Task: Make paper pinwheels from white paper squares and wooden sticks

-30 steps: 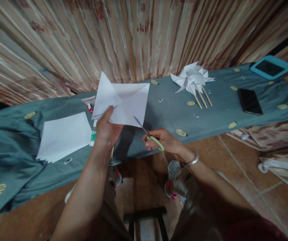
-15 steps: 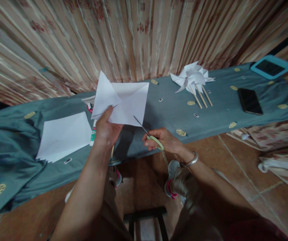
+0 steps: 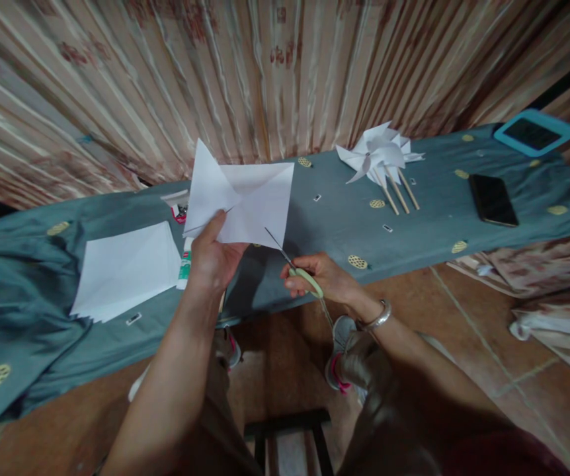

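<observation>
My left hand (image 3: pixel 218 258) grips a sheet of white paper (image 3: pixel 260 198) by its lower left part, thumb on top. The sheet has cuts running in from its corners, and its upper left flap stands up. My right hand (image 3: pixel 322 274) is closed round the pale green handles of a pair of scissors (image 3: pixel 305 280). Their blades lie at the sheet's lower right corner, pointing up and left into the paper. How far apart the blades are is hard to see. A bracelet circles my right wrist.
A stack of white paper (image 3: pixel 126 268) lies left, beside a glue stick (image 3: pixel 184 268) and a small red and white box (image 3: pixel 180 210). White paper pinwheels (image 3: pixel 381 152) on sticks, a black phone (image 3: pixel 493 199) and a blue-framed tablet (image 3: pixel 535 132) rest right on the green cloth (image 3: pixel 334 225).
Hardly anything differs. The paper's lower edge and left corner have shifted very slightly, and the scissors stay at the lower right corner of the sheet.
</observation>
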The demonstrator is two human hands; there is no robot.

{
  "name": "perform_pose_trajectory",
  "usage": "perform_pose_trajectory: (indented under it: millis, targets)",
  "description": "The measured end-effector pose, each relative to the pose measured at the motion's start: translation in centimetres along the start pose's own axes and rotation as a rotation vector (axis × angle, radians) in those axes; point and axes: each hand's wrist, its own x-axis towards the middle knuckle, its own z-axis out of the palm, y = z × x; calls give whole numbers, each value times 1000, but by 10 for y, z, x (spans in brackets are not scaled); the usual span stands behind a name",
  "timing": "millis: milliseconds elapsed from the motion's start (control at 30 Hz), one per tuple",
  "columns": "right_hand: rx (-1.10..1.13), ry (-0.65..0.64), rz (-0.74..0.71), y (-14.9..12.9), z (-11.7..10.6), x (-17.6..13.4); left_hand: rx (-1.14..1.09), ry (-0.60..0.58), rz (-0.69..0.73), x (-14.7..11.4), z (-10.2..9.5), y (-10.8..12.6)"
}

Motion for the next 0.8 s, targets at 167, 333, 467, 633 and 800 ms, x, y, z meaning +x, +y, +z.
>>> perform_pose_trajectory:
  millis: [167, 333, 467, 633, 800]
  targets:
    - [5, -15, -10, 1, -2, -1, -17, -5, -20, -1, 0, -1]
    - [-4, -37, -21, 2, -5, -2, -26, -12, -1, -1, 0, 1]
    - [0, -43, -38, 1, -5, -3, -16, -11, 3, -1, 1, 0]
    - [19, -38, -25, -1, -5, -2, -19, -2, -39, -4, 5, -3]
    - [11, -15, -39, -2, -6, -1, -6, -75, -40, -7, 5, -11]
